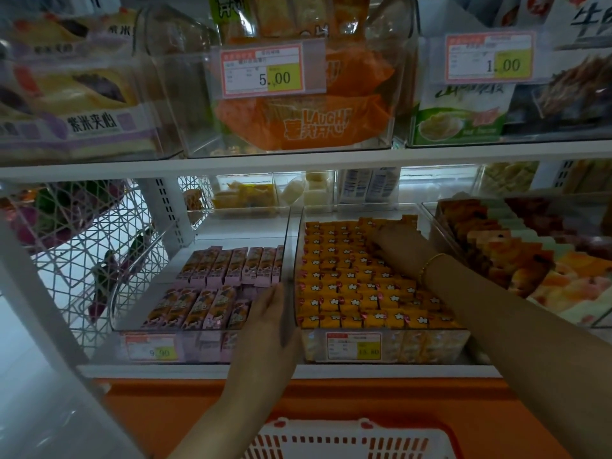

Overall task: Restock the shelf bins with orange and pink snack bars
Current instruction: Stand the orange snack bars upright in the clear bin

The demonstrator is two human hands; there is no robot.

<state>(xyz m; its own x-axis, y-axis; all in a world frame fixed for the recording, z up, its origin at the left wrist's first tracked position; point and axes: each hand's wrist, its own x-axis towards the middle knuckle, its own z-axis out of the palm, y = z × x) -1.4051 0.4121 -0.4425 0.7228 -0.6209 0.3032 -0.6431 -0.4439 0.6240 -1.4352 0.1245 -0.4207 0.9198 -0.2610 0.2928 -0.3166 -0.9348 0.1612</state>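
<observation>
Head view: the left hand (270,313) lay with straight fingers at the clear wall (287,256) between the pink bars (212,286) and the orange bars (351,286). The right hand (389,235) was far back among the orange bars, and its fingers were too blurry to tell.
</observation>
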